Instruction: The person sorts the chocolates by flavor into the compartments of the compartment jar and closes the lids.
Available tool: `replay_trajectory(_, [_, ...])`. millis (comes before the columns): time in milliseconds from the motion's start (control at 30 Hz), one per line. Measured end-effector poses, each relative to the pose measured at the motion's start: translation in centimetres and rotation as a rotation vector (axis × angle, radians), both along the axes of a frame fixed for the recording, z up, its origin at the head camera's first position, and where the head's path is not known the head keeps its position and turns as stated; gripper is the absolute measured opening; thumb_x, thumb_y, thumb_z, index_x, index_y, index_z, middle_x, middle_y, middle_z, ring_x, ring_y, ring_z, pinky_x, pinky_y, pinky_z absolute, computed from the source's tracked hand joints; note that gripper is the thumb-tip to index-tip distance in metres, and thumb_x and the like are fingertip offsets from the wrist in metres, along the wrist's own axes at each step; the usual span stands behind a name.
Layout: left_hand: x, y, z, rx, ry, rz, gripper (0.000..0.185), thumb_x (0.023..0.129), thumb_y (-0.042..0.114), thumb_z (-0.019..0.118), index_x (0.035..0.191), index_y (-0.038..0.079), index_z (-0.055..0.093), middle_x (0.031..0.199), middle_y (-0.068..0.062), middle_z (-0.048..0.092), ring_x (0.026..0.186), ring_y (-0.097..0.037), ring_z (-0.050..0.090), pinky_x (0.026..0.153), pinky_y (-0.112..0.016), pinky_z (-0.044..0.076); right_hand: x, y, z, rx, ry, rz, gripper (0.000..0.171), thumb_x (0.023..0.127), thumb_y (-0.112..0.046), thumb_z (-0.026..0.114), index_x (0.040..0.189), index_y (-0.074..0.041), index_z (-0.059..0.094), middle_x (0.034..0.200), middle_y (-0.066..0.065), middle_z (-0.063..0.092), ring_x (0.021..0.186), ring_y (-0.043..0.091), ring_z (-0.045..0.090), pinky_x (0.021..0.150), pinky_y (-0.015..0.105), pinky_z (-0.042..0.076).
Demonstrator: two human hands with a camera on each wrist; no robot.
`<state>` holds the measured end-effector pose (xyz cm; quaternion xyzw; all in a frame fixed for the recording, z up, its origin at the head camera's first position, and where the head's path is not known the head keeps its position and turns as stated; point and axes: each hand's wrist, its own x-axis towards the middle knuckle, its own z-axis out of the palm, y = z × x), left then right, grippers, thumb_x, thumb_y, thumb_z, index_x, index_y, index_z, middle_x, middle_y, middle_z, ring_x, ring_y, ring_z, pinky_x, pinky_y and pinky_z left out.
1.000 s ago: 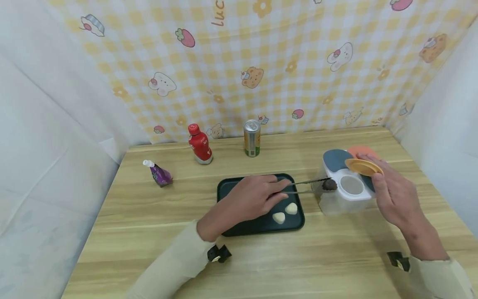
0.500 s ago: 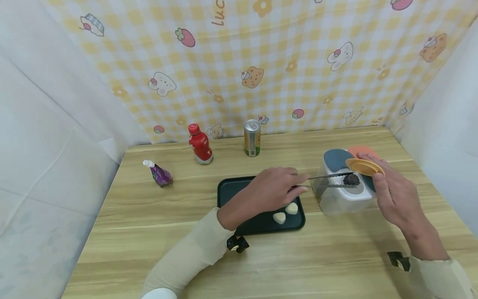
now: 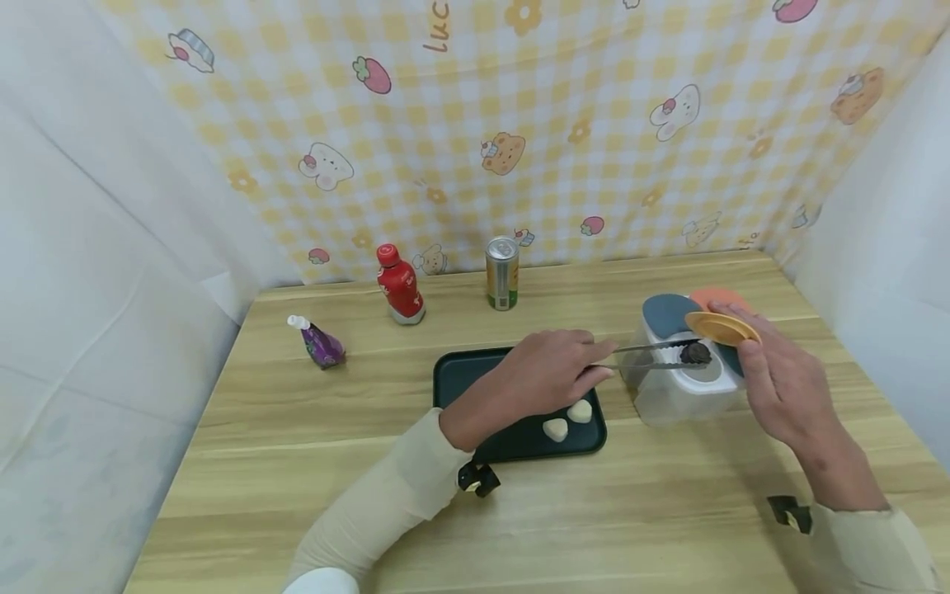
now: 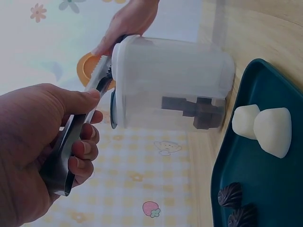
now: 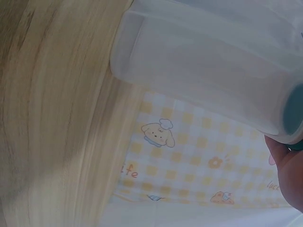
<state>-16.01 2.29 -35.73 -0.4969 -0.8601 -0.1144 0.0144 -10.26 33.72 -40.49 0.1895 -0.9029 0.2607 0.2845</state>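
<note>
My left hand (image 3: 545, 375) grips metal tongs (image 4: 60, 165). Between the tong tips sits a small dark ridged piece (image 3: 695, 354), over the round opening of a translucent lidded container (image 3: 660, 404). With thumb and fingers, my right hand (image 3: 790, 388) holds the container's yellow-orange flap lid (image 3: 721, 327) raised beside that opening. Left of the container lies a dark green tray (image 3: 460, 375), partly under my left forearm. Two white rounded pieces (image 4: 272, 132) rest on it, and dark swirled pieces (image 4: 230, 195) show in the left wrist view.
The container's other lids are blue (image 3: 670, 316) and coral (image 3: 718, 298). Dark blocky pieces (image 4: 203, 111) show through its wall. Toward the back stand a can (image 3: 502, 274) and a red bottle (image 3: 401, 285). A purple pouch (image 3: 322, 346) is at the left.
My left hand has moved right, carrying the dark piece in the tongs from beside the container to over its opening. The right hand and raised lid have stayed nearly still.
</note>
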Motion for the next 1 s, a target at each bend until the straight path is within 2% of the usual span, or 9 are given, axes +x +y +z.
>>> replay_trajectory(267, [0.0, 0.0, -0.1, -0.023, -0.015, 0.022, 0.046, 0.110, 0.036, 0.051, 0.150, 0.013, 0.056, 0.111, 0.000, 0.068, 0.077, -0.006, 0.056, 0.066, -0.021, 0.045, -0.2, 0.1, -0.3, -0.008, 0.041, 0.006, 0.049, 0.114, -0.032, 0.032, 0.146, -0.009, 0.060, 0.149, 0.011, 0.055, 0.133, -0.008, 0.043, 0.055, 0.018, 0.031])
replay_trajectory(433, [0.0, -0.1, -0.1, -0.022, -0.023, 0.029, 0.046, 0.110, 0.037, 0.051, 0.149, 0.013, 0.057, 0.112, 0.000, 0.067, 0.077, -0.006, 0.056, 0.065, -0.020, 0.045, -0.4, 0.2, -0.5, -0.014, 0.062, 0.014, 0.049, 0.114, -0.032, 0.033, 0.145, -0.007, 0.061, 0.148, 0.012, 0.056, 0.135, -0.003, 0.044, 0.053, 0.021, 0.033])
replay_trajectory(567, [0.1, -0.7, -0.2, -0.003, -0.015, 0.034, 0.046, 0.109, 0.037, 0.052, 0.149, 0.014, 0.058, 0.107, 0.001, 0.067, 0.073, -0.005, 0.054, 0.061, -0.020, 0.042, -0.3, 0.2, -0.5, -0.009, 0.039, 0.006, 0.049, 0.114, -0.033, 0.032, 0.146, -0.008, 0.060, 0.149, 0.011, 0.055, 0.137, 0.000, 0.043, 0.056, 0.028, 0.038])
replay_trajectory(667, [0.0, -1.6, -0.6, 0.051, -0.003, 0.017, 0.045, 0.109, 0.036, 0.054, 0.147, 0.014, 0.059, 0.100, 0.002, 0.065, 0.069, -0.004, 0.051, 0.058, -0.020, 0.040, -0.3, 0.2, -0.5, -0.005, 0.040, 0.002, 0.049, 0.114, -0.033, 0.032, 0.146, -0.008, 0.060, 0.149, 0.011, 0.055, 0.138, 0.001, 0.043, 0.057, 0.030, 0.039])
replay_trajectory(767, [0.0, -2.8, -1.0, 0.096, -0.005, 0.012, 0.044, 0.108, 0.035, 0.057, 0.146, 0.014, 0.061, 0.100, 0.002, 0.066, 0.070, -0.005, 0.052, 0.060, -0.021, 0.042, -0.4, 0.2, -0.5, -0.011, 0.051, 0.010, 0.048, 0.114, -0.032, 0.032, 0.144, -0.008, 0.062, 0.148, 0.012, 0.056, 0.138, 0.003, 0.044, 0.054, 0.026, 0.037])
replay_trajectory(900, [0.3, -4.5, -1.6, 0.111, -0.024, 0.039, 0.042, 0.106, 0.036, 0.060, 0.143, 0.014, 0.064, 0.101, 0.001, 0.067, 0.073, -0.007, 0.054, 0.063, -0.022, 0.044, -0.4, 0.2, -0.5, -0.014, 0.056, 0.013, 0.048, 0.114, -0.032, 0.033, 0.143, -0.008, 0.062, 0.147, 0.011, 0.057, 0.137, 0.002, 0.044, 0.052, 0.022, 0.034])
replay_trajectory(1000, [0.4, -5.9, -2.2, 0.104, -0.031, 0.066, 0.040, 0.105, 0.036, 0.062, 0.138, 0.014, 0.067, 0.095, 0.001, 0.066, 0.070, -0.008, 0.052, 0.060, -0.022, 0.043, -0.3, 0.1, -0.5, -0.008, 0.055, 0.005, 0.048, 0.114, -0.033, 0.033, 0.143, -0.008, 0.062, 0.146, 0.011, 0.057, 0.136, -0.003, 0.043, 0.053, 0.023, 0.034])
